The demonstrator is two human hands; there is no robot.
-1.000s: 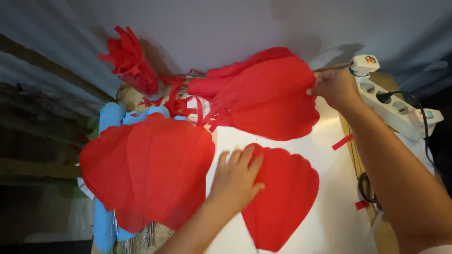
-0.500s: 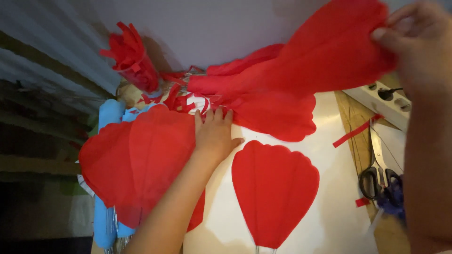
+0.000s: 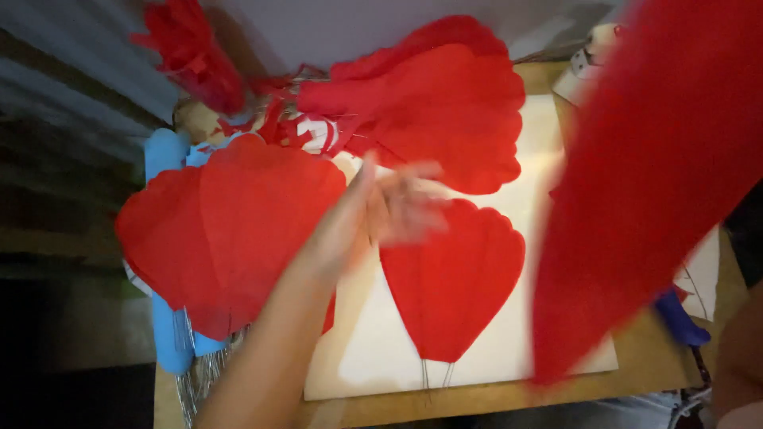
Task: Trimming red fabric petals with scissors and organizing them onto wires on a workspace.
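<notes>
Probably the biggest risk is that the thin red paper petal point(image 3: 449, 278), which lies flat on the white board point(image 3: 524, 159) near the middle of the table, gets creased or pushed out of place, because the left hand point(image 3: 381, 210) is blurred just above its far left edge with the fingers loosely spread and holding nothing. On the right a large red paper sheet point(image 3: 652, 183) is lifted close to the camera and hides the right hand, so I cannot tell how it grips; the sheet could tear or brush the far petal pile point(image 3: 441, 111).
</notes>
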